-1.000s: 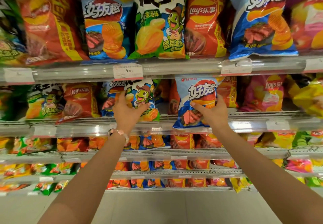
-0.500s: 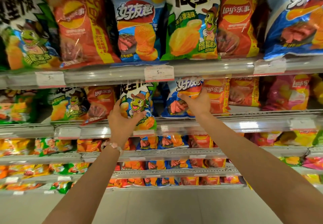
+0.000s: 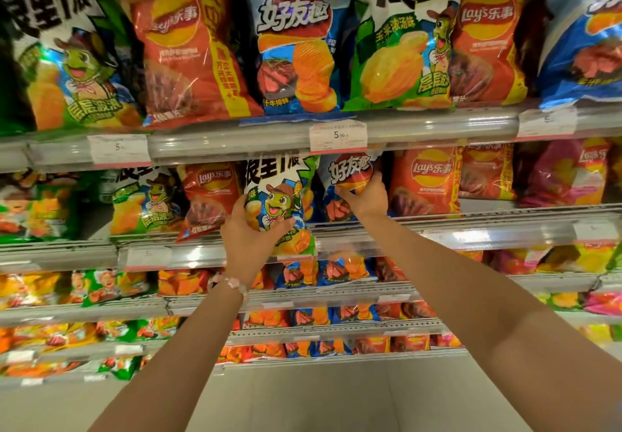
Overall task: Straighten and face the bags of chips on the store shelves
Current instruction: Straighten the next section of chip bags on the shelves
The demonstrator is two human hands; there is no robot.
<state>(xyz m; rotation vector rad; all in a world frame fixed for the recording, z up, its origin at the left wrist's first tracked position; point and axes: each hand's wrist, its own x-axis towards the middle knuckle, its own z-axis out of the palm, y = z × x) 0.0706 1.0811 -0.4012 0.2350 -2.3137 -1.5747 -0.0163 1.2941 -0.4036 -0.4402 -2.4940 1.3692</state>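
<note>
On the second shelf (image 3: pixel 437 234), your left hand (image 3: pixel 247 238) grips the green-and-white bag (image 3: pixel 281 201) low down; your right hand (image 3: pixel 365 196) clasps the blue bag (image 3: pixel 346 175) beside it. Seat both upright — labels forward, bottoms behind the rail — without crushing them.

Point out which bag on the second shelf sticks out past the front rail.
The green-and-white frog bag gripped by the left hand: its bottom hangs over the shelf rail, while neighbouring bags sit behind it.
</note>
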